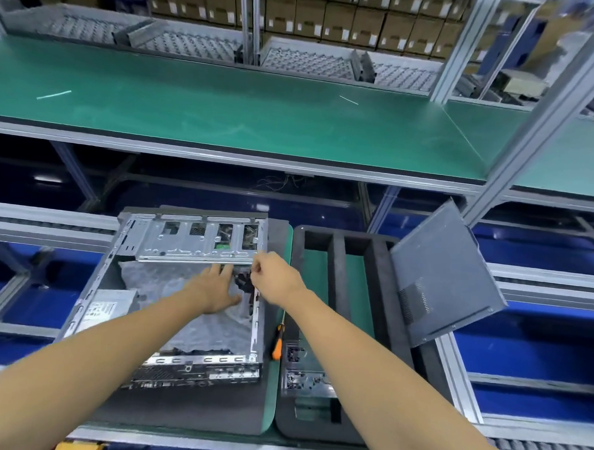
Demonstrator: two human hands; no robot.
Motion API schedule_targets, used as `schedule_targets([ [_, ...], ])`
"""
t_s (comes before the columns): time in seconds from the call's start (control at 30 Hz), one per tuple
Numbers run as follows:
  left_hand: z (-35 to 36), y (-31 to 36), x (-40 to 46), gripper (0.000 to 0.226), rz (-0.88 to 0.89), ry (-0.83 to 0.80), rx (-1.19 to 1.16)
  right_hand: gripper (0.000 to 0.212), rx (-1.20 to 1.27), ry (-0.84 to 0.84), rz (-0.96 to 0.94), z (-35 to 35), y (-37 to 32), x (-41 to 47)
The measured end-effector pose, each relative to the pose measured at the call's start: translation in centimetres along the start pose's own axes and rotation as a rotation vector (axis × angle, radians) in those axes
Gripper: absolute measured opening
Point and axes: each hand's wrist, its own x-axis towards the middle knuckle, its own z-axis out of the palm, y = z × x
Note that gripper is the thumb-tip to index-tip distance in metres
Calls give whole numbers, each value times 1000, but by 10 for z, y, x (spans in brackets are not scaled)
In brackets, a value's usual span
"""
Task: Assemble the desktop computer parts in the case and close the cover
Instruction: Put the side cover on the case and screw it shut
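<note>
An open desktop case (84,311) lies flat on a dark foam mat. A metal drive cage (200,243) spans its far end, and a grey anti-static bag (204,326) covers the inside. My left hand (216,289) lies flat on the bag just below the cage, fingers straight. My right hand (273,274) is at the cage's right corner with its fingers curled; whether they pinch something small I cannot tell. The dark side cover (445,273) leans tilted at the right, over the foam tray (335,259).
An orange-handled screwdriver (278,343) lies between the case and the foam tray. A small board (300,369) rests in the tray's near part. A green shelf (225,111) runs above and behind, with aluminium posts at right.
</note>
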Motion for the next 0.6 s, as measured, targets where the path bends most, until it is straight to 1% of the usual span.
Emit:
schedule_targets([
  [0.03,-11,3,1,70,-8,-21,9,7,0,37,3,-5,6,0],
  [0.07,-23,6,2,62,-1,-29,46,5,0,69,16,-12,13,1],
  [0.13,-46,19,7,35,50,-6,118,7,-17,131,67,-32,34,3],
  [0.2,-65,40,12,19,86,25,103,13,-91,224,148,-59,66,4],
  [0.27,-77,66,17,17,141,51,33,22,-200,326,261,-91,107,-1],
  [0.33,-83,98,21,17,197,107,-17,33,-312,394,423,-122,151,-13],
  [0.4,-85,133,29,15,237,129,-100,50,-383,416,617,-148,196,-29],
  [0.5,-85,184,44,16,278,70,-289,77,-321,390,850,-173,248,-59],
  [0.57,-84,215,53,16,294,25,-422,83,-289,442,863,-177,265,-72],
  [0.6,-84,229,56,16,295,2,-499,82,-294,497,843,-177,268,-75],
])
